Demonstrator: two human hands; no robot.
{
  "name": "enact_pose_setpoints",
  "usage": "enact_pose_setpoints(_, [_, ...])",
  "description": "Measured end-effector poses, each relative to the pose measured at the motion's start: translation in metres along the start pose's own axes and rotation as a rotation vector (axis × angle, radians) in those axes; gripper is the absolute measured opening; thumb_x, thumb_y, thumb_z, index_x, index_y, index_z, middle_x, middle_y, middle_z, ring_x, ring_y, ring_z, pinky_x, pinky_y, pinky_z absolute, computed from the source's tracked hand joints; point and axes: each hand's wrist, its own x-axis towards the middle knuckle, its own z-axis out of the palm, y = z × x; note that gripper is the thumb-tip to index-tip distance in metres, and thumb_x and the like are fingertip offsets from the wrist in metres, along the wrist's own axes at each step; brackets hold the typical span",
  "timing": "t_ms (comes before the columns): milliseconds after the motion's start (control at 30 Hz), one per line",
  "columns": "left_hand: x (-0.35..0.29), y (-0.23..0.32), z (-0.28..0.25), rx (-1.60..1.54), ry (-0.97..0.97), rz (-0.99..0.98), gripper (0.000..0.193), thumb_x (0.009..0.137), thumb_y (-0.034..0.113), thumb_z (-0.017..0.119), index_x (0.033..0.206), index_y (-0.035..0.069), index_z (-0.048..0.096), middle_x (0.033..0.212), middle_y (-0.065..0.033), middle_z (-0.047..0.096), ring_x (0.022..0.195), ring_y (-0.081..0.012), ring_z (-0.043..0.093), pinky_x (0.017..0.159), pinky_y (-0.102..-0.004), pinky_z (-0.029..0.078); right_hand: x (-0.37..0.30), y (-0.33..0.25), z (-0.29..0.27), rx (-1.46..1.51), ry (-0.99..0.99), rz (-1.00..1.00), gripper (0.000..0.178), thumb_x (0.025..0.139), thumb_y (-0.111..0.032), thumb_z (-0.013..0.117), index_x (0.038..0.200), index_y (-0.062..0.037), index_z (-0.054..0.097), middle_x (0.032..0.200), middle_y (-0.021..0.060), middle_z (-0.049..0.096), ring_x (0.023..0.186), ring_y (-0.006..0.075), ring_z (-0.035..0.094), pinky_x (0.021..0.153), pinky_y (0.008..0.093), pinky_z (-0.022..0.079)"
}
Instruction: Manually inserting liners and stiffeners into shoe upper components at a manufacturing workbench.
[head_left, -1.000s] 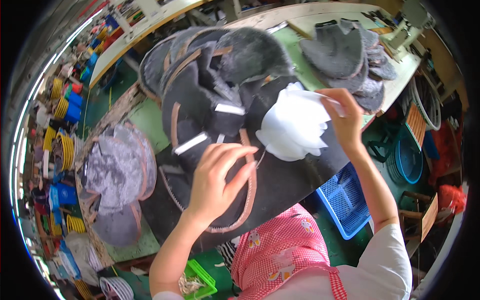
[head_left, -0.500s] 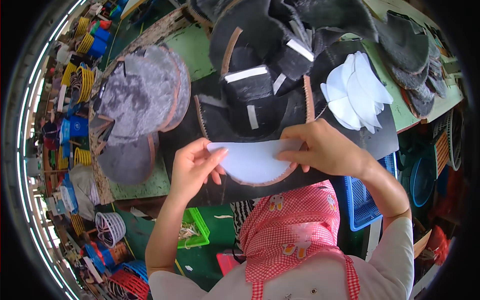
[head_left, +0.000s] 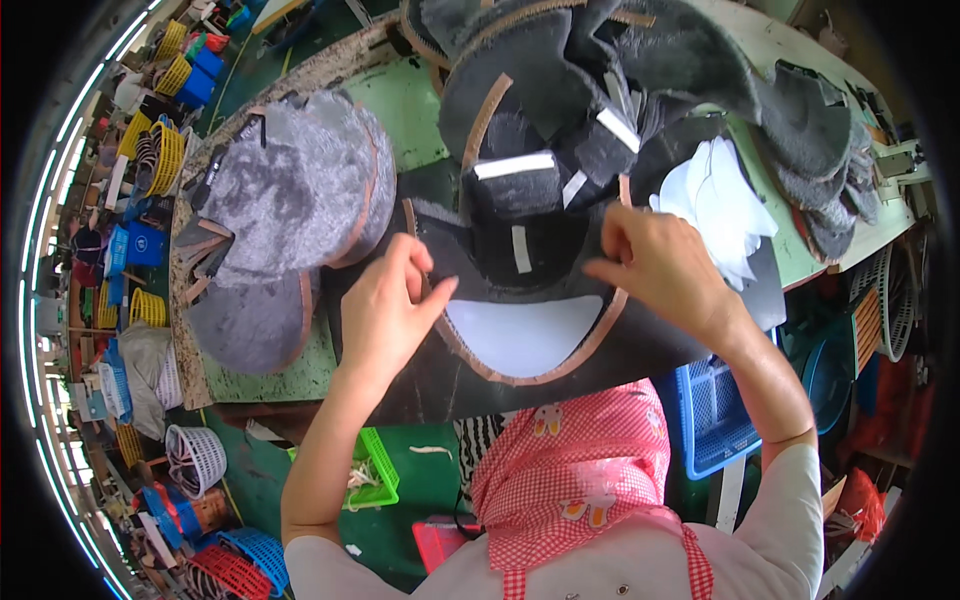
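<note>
In front of me lies a dark grey curved fabric piece [head_left: 515, 290] with a brown edging strip. A white half-moon sheet [head_left: 525, 335] rests flat on its near end, inside the curve of the edging. My left hand [head_left: 388, 305] is over the piece's left edge, thumb stretched out apart from the bent fingers, nothing visible between them. Over the opposite edge is my right hand [head_left: 660, 265], thumb and curled fingers apart, also without anything seen in it. Beside the right hand, a fanned stack of white half-moon sheets [head_left: 715, 205] lies on a black board [head_left: 400, 395].
Fluffy grey pieces [head_left: 290, 190] are piled at the left, more dark pieces [head_left: 690, 60] at the far side and right. Small black pieces with white strips [head_left: 515, 180] lie ahead. Below the table are a blue basket [head_left: 715, 420] and a green tray [head_left: 375, 475].
The white half-moon sheet, held between both hands before, now lies on the dark piece. Both hands have let go of it and risen slightly away from it toward the piece's side edges.
</note>
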Motion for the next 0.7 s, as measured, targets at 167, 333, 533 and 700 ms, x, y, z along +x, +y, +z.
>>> enact_pose_setpoints(167, [0.053, 0.013, 0.034, -0.647, -0.042, 0.068, 0.019, 0.095, 0.016, 0.064, 0.108, 0.002, 0.061, 0.083, 0.0014, 0.059, 0.076, -0.0043, 0.051, 0.066, -0.0198, 0.04, 0.03, 0.005, 0.018, 0.958, 0.19, -0.012, 0.034, 0.09, -0.017, 0.07, 0.115, 0.0035, 0.06, 0.093, 0.0088, 0.067, 0.068, 0.0121, 0.062, 0.052, 0.0261, 0.052])
enact_pose_setpoints(333, [0.051, 0.015, 0.039, -0.416, 0.351, 0.149, 0.025, 0.094, 0.024, 0.064, 0.099, 0.001, 0.059, 0.087, -0.0085, 0.059, 0.084, -0.0182, 0.057, 0.078, -0.0311, 0.044, 0.03, 0.008, 0.03, 1.244, 0.168, -0.063, 0.031, 0.093, -0.014, 0.066, 0.116, 0.0058, 0.062, 0.089, 0.0065, 0.065, 0.069, 0.0102, 0.062, 0.051, 0.0233, 0.052])
enact_pose_setpoints(533, [0.038, 0.012, 0.022, -0.775, 0.016, 0.03, 0.014, 0.096, 0.015, 0.062, 0.096, 0.001, 0.061, 0.081, 0.0022, 0.06, 0.077, -0.0022, 0.053, 0.068, -0.0198, 0.041, 0.022, -0.008, 0.027, 1.221, 0.163, -0.13, 0.027, 0.095, -0.023, 0.065, 0.102, 0.0029, 0.066, 0.066, 0.0014, 0.06, 0.056, 0.0051, 0.057, 0.047, 0.022, 0.046])
enact_pose_setpoints(700, [0.002, 0.036, -0.011, -1.313, -0.018, -0.025, 0.02, 0.092, 0.003, 0.064, 0.111, -0.004, 0.065, 0.104, -0.0039, 0.067, 0.095, -0.0067, 0.059, 0.085, -0.0216, 0.045, -0.013, -0.025, 0.018, 1.498, 0.244, -0.188, 0.022, 0.097, -0.023, 0.064, 0.103, -0.0014, 0.067, 0.062, -0.0046, 0.054, 0.052, 0.0013, 0.047, 0.047, 0.018, 0.037])
